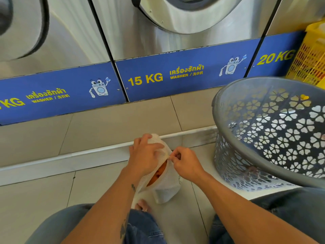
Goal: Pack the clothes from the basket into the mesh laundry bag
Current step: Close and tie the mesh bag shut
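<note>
Here, mesh laundry bag between both hands' grip

I counted one white mesh laundry bag, and both of my hands, left and right, were on it, so two hands. Right of the bag there was one grey basket; beyond that stood one yellow basket. Three washers lined the wall beyond the bag: one, a second marked 15 KG, a third marked 20 KG. Inside the bag I saw orange cloth, perhaps one garment.
</note>
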The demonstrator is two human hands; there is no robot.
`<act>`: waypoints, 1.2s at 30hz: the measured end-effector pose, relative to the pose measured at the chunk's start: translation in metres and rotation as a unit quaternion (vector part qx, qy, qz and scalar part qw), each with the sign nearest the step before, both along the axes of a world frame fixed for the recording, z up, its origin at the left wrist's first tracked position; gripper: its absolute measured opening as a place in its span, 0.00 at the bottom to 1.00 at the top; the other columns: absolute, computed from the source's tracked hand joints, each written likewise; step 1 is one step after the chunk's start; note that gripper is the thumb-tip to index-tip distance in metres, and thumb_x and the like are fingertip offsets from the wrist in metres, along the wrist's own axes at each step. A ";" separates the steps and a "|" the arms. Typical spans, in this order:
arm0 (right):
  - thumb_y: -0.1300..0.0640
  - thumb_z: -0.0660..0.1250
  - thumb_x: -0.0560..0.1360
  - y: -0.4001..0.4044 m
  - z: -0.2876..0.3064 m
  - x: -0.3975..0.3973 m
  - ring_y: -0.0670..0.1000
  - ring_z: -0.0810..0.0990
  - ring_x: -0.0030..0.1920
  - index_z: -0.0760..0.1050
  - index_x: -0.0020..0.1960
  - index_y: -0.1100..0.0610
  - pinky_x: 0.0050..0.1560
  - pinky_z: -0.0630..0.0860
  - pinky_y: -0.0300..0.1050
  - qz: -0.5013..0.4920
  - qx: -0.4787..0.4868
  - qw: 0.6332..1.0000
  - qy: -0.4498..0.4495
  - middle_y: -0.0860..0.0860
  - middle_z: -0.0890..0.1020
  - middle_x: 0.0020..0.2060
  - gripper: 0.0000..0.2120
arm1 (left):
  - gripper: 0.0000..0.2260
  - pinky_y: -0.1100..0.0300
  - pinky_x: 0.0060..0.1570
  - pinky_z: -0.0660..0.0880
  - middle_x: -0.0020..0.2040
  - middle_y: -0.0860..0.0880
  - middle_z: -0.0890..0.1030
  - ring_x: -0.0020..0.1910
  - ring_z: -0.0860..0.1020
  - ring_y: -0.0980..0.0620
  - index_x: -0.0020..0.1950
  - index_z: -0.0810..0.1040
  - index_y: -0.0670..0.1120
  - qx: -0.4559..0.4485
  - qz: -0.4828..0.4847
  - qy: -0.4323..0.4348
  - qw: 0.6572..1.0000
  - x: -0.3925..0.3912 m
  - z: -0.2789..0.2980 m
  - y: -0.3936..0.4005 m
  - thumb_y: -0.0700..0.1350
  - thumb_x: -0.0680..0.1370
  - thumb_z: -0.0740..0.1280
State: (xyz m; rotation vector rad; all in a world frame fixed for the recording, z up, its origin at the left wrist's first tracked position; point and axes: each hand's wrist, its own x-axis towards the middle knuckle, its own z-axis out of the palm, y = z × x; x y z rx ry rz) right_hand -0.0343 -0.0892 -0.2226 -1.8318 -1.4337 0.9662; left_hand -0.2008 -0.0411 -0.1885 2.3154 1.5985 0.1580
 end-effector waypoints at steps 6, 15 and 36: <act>0.60 0.67 0.77 -0.013 -0.004 -0.001 0.48 0.81 0.41 0.78 0.44 0.53 0.44 0.82 0.46 0.016 -0.001 1.000 -0.020 0.47 0.81 0.39 0.05 | 0.16 0.50 0.66 0.56 0.76 0.54 0.57 0.71 0.54 0.45 0.65 0.74 0.67 0.065 -0.112 0.048 0.990 0.003 -0.009 -0.003 0.51 0.79 0.62; 0.60 0.67 0.76 -0.011 -0.012 0.002 0.47 0.78 0.34 0.78 0.42 0.53 0.38 0.79 0.46 0.016 0.006 1.000 -0.026 0.45 0.79 0.33 0.05 | 0.09 0.48 0.61 0.58 0.57 0.57 0.73 0.63 0.64 0.49 0.49 0.83 0.60 0.067 -0.079 0.072 0.992 0.030 -0.020 0.028 0.52 0.75 0.63; 0.65 0.65 0.75 -0.022 -0.001 -0.028 0.55 0.86 0.42 0.80 0.37 0.55 0.43 0.85 0.52 -0.061 -0.070 0.982 0.167 0.54 0.85 0.38 0.11 | 0.12 0.51 0.54 0.76 0.53 0.51 0.79 0.51 0.76 0.49 0.55 0.79 0.54 -0.176 0.132 0.014 0.975 -0.005 0.015 -0.041 0.51 0.72 0.66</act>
